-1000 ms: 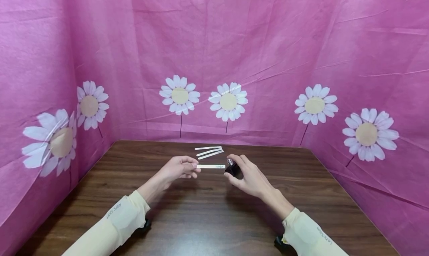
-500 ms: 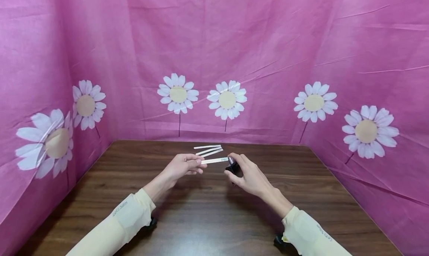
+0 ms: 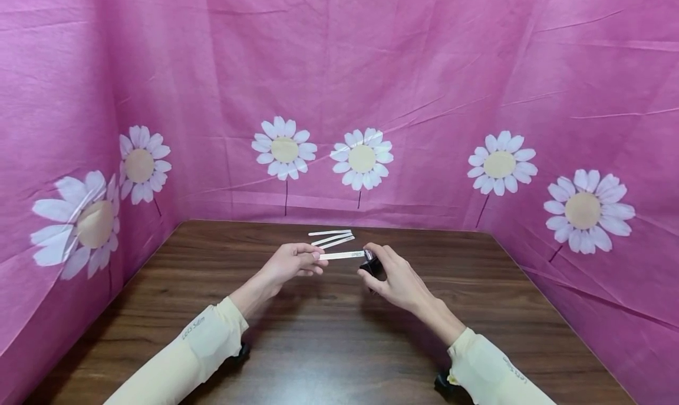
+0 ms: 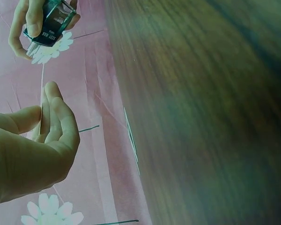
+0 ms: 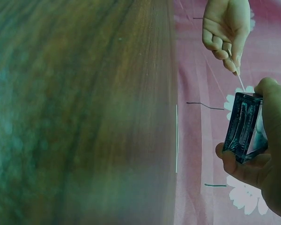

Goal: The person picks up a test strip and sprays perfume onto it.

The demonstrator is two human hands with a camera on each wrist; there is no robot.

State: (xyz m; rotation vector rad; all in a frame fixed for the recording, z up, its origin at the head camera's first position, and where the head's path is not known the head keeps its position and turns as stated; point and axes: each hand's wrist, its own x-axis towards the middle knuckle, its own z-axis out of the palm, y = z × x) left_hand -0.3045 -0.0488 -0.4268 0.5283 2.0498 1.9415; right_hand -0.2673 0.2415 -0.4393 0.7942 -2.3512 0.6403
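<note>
My left hand (image 3: 294,263) pinches one end of a white test strip (image 3: 342,255) between thumb and fingers, above the table. Its far end, which bears small dark writing, reaches the silver sprayer of a dark glass perfume bottle (image 3: 371,267); whether they touch I cannot tell. My right hand (image 3: 396,278) grips this bottle off the table, with the forefinger at the sprayer top and the thumb low on the body. Pale lettering shows on the bottle (image 4: 49,23) in the left wrist view. The right wrist view shows its ridged glass side (image 5: 242,124).
Several white strips (image 3: 330,233) lie fanned out on the wooden table (image 3: 318,346), just beyond my hands. A pink curtain (image 3: 424,69) with printed daisies surrounds the table's back and sides.
My left hand has moved the strip slightly right and away from me, so its written end is now at the sprayer. The right hand and bottle have barely moved.
</note>
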